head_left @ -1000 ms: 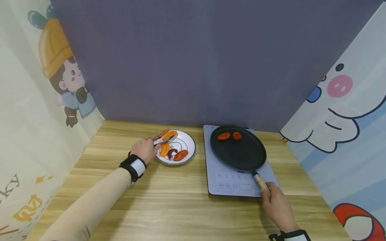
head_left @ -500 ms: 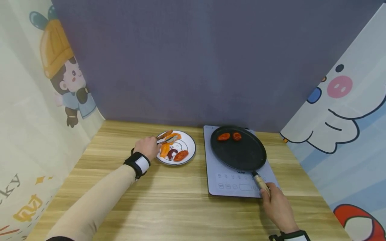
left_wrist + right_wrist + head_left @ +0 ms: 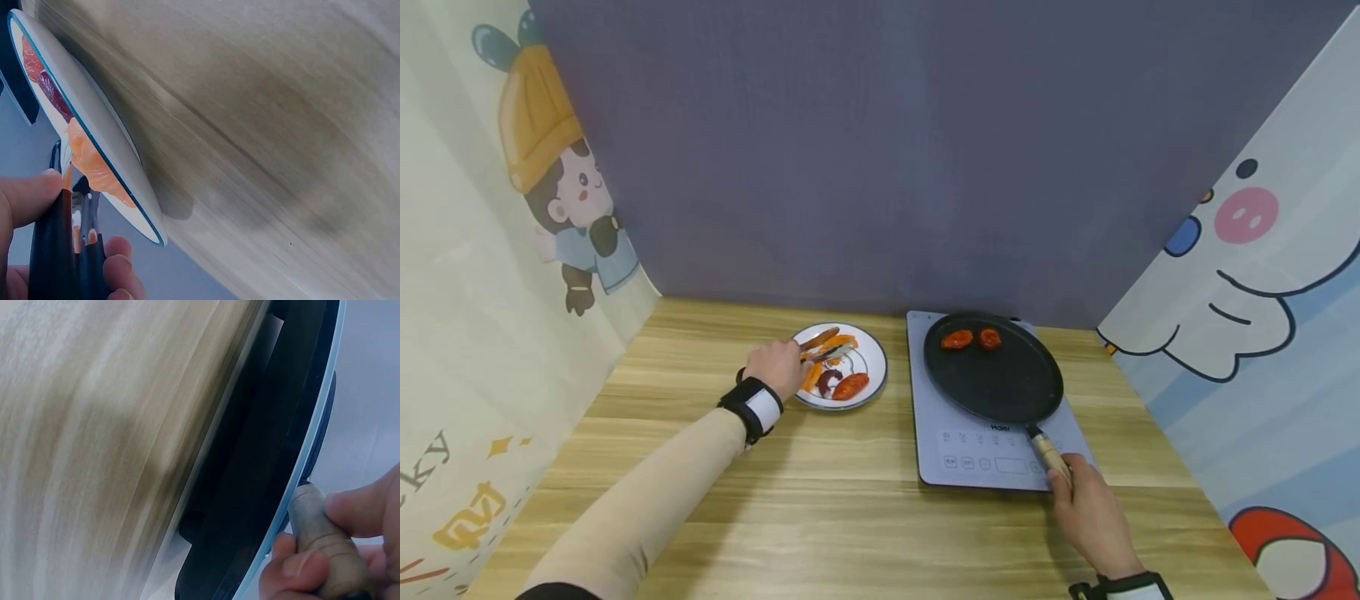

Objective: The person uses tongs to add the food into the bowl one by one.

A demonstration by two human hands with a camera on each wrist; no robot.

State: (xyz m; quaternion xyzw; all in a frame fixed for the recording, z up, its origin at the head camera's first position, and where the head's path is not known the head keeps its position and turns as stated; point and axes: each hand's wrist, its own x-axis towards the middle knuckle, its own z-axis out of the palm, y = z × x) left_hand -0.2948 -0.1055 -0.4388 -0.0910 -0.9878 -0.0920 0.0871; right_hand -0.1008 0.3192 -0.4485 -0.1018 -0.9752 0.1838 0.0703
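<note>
My left hand (image 3: pixel 777 367) grips a pair of tongs (image 3: pixel 53 250) with dark handles. The tong tips reach over a white, blue-rimmed plate (image 3: pixel 878 379), at an orange food piece (image 3: pixel 847 341); whether they pinch it I cannot tell. Another orange piece (image 3: pixel 94 162), a dark purple curled piece (image 3: pixel 827 382) and a reddish piece (image 3: pixel 851 386) also lie on the plate. My right hand (image 3: pixel 1093 517) holds the wooden handle (image 3: pixel 1051 455) of a black frying pan (image 3: pixel 1000 379). Two reddish pieces, an oblong one (image 3: pixel 957 339) and a rounder one (image 3: pixel 990 338), lie near the pan's far side.
Under the pan is a flat, pale induction cooktop (image 3: pixel 973 477) with touch controls along its front. Everything stands on a wood-grain table (image 3: pixel 820 517). A dark grey panel (image 3: pixel 865 167) closes off the back, and printed curtains hang at both sides.
My left hand has shifted to the right with the tongs, their tips moving farther over the plate. The orange piece at the tips has slid right too. Right hand and pan stay still.
</note>
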